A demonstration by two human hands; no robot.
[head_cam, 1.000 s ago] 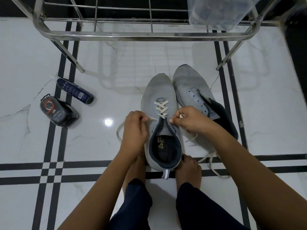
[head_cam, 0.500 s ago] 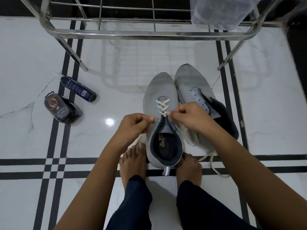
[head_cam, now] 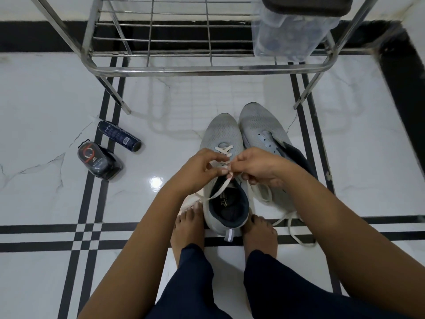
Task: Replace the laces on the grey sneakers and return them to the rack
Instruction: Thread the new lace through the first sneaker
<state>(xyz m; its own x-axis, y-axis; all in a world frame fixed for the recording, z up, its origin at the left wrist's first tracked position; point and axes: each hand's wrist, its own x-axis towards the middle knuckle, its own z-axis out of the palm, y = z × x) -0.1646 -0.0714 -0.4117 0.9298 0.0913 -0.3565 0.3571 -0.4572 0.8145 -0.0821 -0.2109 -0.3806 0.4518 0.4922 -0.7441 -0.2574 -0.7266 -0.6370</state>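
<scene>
My bare feet bracketed the heel of the nearer grey sneaker, I judge so it could not slide on the floor. Over its tongue, the fingers of my left hand and right hand each pinched the white lace, held close together to feed the next eyelets. The unlaced sneaker lay just beside it, with the rack beyond.

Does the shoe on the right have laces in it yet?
No, the right sneaker shows bare eyelets, while only the left sneaker has crossed laces.
</scene>
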